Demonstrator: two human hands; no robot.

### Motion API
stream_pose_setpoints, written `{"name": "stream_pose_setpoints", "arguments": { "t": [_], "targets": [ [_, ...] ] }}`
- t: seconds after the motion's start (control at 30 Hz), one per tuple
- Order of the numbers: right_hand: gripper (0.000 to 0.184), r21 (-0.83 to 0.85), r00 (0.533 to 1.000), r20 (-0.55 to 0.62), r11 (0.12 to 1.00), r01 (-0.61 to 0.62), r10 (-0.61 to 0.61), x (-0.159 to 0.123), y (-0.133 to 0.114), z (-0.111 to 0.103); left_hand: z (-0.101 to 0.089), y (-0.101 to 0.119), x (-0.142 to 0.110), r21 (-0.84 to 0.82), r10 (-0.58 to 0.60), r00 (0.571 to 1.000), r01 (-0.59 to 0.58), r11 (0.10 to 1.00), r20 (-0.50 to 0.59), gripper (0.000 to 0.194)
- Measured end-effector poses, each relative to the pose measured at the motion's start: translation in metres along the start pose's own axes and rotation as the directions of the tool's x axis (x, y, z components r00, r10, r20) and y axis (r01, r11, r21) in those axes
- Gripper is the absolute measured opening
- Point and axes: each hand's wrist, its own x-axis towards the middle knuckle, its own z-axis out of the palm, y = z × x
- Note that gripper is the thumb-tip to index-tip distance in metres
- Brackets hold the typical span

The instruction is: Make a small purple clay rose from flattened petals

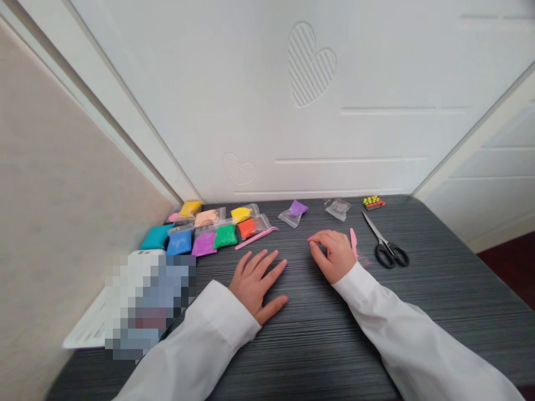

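My left hand [258, 284] lies palm down on the dark table, fingers spread. A sliver of purple clay [285, 265] peeks out by its index fingertip; the rest, if any, is hidden under the hand. My right hand [333, 255] is closed in a pinch, thumb against index finger. Between those fingertips shows a tiny bit of purple clay [310, 238]. Just right of this hand lies a pink plastic knife [353, 240], partly covered by it. An unsealed-looking bag with purple clay [298, 208] sits beyond both hands.
Bags of coloured clay, green [225, 236] among them, cluster at the back left beside a pink tool [256, 238]. Black-handled scissors [390, 253] lie at right, near a clear bag [338, 209] and a yellow-green beaded piece [373, 202]. A white panel [267, 111] stands behind the table.
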Motion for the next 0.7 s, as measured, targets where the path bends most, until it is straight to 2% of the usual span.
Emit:
{"name": "stream_pose_setpoints", "arguments": {
  "t": [0.13, 0.3, 0.37, 0.5, 0.6, 0.7],
  "targets": [
    [0.015, 0.015, 1.0, 0.004, 1.0, -0.005, 0.005, -0.0007, -0.0008, 0.0003, 0.0007, 0.007, -0.0007, 0.092, -0.012, 0.996, 0.004, 0.996, 0.087, 0.065],
    [0.015, 0.014, 1.0, 0.014, 1.0, -0.007, 0.006, -0.001, -0.0001, 0.0011, -0.0059, 0.0078, 0.0045, 0.113, -0.082, 0.984, 0.064, 0.992, 0.161, 0.066],
    [0.015, 0.01, 1.0, 0.022, 1.0, -0.007, 0.007, -0.0011, 0.0007, 0.0016, -0.0081, 0.0083, 0.0048, 0.109, -0.086, 0.98, 0.067, 0.992, 0.178, 0.065],
    [0.015, 0.005, 1.0, 0.03, 1.0, 0.0, 0.0, -0.0014, 0.0022, 0.0024, -0.0066, 0.0105, 0.0038, 0.076, -0.02, 0.98, 0.006, 0.997, 0.196, 0.067],
    [0.016, 0.001, 1.0, 0.027, 1.0, 0.004, -0.004, -0.0013, 0.0031, 0.0025, -0.0044, 0.0099, 0.0038, 0.086, -0.084, 0.984, 0.071, 0.994, 0.16, 0.064],
    [0.015, -0.01, 0.999, 0.032, 1.0, 0.006, -0.005, -0.0009, 0.0039, 0.002, -0.0071, 0.0083, 0.0051, 0.065, -0.052, 0.978, 0.04, 0.997, 0.201, 0.064]
  ]
}}
